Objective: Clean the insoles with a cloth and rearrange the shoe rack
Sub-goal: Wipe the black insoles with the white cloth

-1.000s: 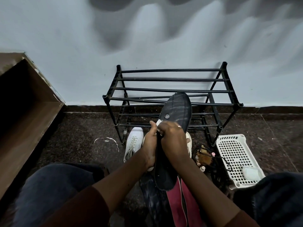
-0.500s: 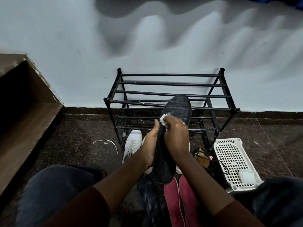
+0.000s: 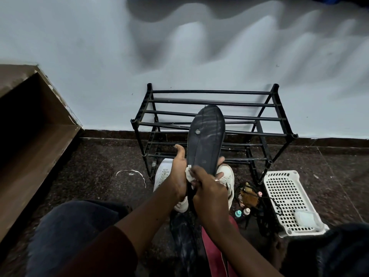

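Head view: any print on the small bottles (image 3: 242, 211) on the floor is too small to read.

The black insole (image 3: 205, 136) stands nearly upright in front of the shoe rack (image 3: 211, 116), toe end up and far, heel end down and hidden behind the hands. The left hand (image 3: 178, 172) grips it around the narrow middle, with the thumb lying along the left edge and the fingertips curling out past the right edge. The right hand (image 3: 209, 188) pinches a crumpled white cloth (image 3: 189, 173) and presses it against the insole's lower left face, just beside the left palm.

The insole is flat, matte and rubbery, with pale streaks and 1 small round grey mark near the toe. The rack is black, built of thin round bars on 2 visible tiers, and stands against a pale wall. 2 white laced sneakers (image 3: 162, 173) sit on the dark speckled floor at its near edge. To the right lies a white plastic basket (image 3: 287, 196) with a square-holed grid. Red insoles (image 3: 213, 246) lie near, beneath the right forearm. A brown wooden cabinet (image 3: 30, 136) stands at the left.
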The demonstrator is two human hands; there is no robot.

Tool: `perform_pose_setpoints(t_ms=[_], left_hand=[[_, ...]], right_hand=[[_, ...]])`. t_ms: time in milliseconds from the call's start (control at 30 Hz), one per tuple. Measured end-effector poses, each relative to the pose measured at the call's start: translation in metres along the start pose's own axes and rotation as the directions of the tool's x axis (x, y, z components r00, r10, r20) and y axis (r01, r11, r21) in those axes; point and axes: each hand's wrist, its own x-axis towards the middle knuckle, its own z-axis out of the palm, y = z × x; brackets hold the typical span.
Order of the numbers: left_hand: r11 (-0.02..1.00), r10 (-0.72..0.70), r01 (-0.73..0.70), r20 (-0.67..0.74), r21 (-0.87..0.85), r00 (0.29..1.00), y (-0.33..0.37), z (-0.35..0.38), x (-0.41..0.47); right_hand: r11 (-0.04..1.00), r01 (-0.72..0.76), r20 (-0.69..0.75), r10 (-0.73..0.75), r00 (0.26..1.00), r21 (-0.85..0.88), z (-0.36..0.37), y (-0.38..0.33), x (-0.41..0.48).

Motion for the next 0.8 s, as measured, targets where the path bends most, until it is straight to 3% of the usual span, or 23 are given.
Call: perform_pose_setpoints(t_ms=[133,333,533,633,800], left_hand=[[0.999,-0.031,0.030,0.042,0.020,0.999,0.000,0.001,0.001],[0.997,-0.077,0.077,0.019,0.007,0.997,-0.007,-0.001,-0.003],[0.997,-0.024,0.023,-0.005,-0.079,1.000,-0.002,-0.004,-0.002],[0.991,-0.039,0.047,0.065,-0.127,0.997,0.000,-0.008,0.000],[0.980,-0.029,0.048,0.096,-0.195,0.995,0.006,-0.009,0.002]], right_hand=[[0.988,-0.145,0.095,0.140,0.986,0.055,-0.004,0.002,0.010],[0.993,-0.054,-0.018,0.052,0.998,-0.106,-0.005,0.000,0.057],[0.995,0.001,0.050,0.004,0.999,-0.103,-0.003,-0.002,0.056],[0.996,-0.062,0.113,0.069,0.991,-0.061,-0.001,0.000,0.029],[0.997,-0.012,0.043,0.009,0.999,0.083,-0.003,0.001,-0.010]])
